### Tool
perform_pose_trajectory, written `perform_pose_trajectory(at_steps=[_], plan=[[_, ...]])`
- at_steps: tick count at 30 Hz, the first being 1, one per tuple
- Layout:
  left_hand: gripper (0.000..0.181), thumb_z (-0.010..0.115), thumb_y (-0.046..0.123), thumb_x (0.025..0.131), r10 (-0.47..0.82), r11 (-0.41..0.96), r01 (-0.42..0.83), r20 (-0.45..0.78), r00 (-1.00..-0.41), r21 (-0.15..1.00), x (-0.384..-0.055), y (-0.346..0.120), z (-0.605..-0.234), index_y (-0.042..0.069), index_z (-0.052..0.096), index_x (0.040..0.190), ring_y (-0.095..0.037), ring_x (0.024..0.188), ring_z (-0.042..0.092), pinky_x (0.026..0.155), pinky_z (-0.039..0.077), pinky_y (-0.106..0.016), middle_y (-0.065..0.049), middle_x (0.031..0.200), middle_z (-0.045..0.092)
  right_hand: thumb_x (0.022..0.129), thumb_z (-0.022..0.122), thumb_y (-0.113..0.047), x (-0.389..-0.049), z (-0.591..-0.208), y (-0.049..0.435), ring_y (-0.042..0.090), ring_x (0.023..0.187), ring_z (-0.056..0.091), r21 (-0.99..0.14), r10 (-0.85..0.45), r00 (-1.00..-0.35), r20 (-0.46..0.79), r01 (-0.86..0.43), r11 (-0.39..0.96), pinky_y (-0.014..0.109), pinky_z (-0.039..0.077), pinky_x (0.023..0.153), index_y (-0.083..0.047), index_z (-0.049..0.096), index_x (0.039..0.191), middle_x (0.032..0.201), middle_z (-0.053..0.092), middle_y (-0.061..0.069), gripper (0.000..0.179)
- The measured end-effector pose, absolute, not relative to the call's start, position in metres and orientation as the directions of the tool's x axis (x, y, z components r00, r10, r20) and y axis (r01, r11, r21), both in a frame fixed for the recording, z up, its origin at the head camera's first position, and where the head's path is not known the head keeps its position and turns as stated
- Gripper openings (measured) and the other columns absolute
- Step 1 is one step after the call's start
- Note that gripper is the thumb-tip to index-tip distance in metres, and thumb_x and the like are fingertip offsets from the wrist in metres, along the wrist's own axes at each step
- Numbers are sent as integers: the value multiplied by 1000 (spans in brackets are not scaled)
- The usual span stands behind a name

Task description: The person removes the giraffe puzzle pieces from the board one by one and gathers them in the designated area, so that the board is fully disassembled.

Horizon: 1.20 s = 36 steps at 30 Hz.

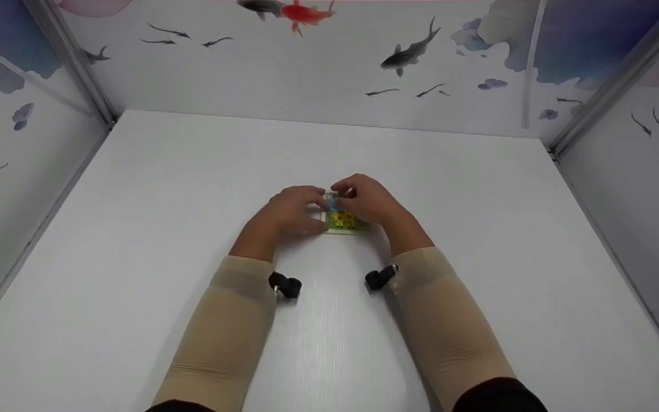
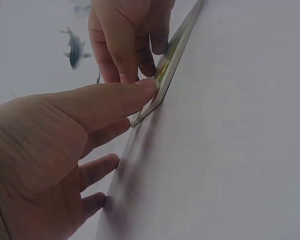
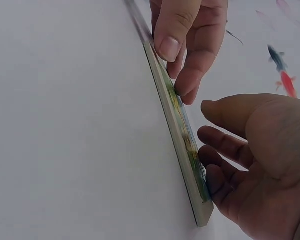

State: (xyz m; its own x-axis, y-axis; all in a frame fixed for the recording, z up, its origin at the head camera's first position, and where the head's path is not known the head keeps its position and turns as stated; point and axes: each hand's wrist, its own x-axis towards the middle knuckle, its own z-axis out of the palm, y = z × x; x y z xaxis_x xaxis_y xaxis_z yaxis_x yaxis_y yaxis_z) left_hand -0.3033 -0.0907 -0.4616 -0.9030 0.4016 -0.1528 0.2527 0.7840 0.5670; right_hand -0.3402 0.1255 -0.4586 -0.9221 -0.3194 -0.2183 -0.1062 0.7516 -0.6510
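A small flat picture puzzle board with a pale rim lies on the white table; yellow animal figures on green and some blue show on it. My left hand holds its left side, the thumb on the near left corner and the index finger toward the far edge. In the left wrist view, the other fingers spread down beside the board's rim. Over the board's right part is my right hand, its fingers bent loosely and fingertips right at the picture. That hand covers the far right part.
The white table spreads around the board on all sides. Upright panels with painted fish enclose its back and sides. A small black camera sits on the left wrist, another camera on the right.
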Motion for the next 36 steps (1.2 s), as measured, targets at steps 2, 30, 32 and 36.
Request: perform_pose_trajectory(at_steps=[2, 30, 32, 36], plan=[[37, 78, 35, 94, 412, 786, 270, -145, -900, 556, -304, -91, -462, 24, 75, 129, -27, 160, 39, 131, 33, -51, 4, 166, 50, 105, 69, -27, -341, -459, 125, 24, 125, 60, -643, -336, -916, -220, -123, 756, 45, 53, 114, -19, 70, 140, 139, 62, 4, 36], [32, 78, 37, 95, 397, 802, 260, -155, -904, 538, -301, -89, -463, 27, 74, 125, -25, 161, 36, 133, 30, -52, 8, 168, 48, 102, 71, -20, -345, -464, 122, 25, 133, 52, -641, -372, -886, -276, -119, 759, 47, 47, 122, -18, 60, 143, 148, 49, 5, 42], [32, 79, 38, 95, 393, 802, 254, -159, -906, 540, -301, -89, -463, 27, 75, 125, -24, 161, 36, 133, 30, -53, 9, 168, 48, 102, 71, -19, -345, -464, 122, 25, 131, 53, -658, -361, -893, -268, -104, 746, 46, 50, 119, -20, 62, 141, 147, 51, 4, 40], [32, 79, 38, 95, 378, 806, 236, -166, -911, 543, -301, -88, -463, 28, 75, 125, -24, 162, 35, 133, 28, -54, 10, 167, 49, 101, 70, -18, -344, -462, 124, 24, 123, 57, -664, -310, -921, -234, -81, 743, 44, 56, 109, -24, 68, 135, 141, 57, 1, 34]])
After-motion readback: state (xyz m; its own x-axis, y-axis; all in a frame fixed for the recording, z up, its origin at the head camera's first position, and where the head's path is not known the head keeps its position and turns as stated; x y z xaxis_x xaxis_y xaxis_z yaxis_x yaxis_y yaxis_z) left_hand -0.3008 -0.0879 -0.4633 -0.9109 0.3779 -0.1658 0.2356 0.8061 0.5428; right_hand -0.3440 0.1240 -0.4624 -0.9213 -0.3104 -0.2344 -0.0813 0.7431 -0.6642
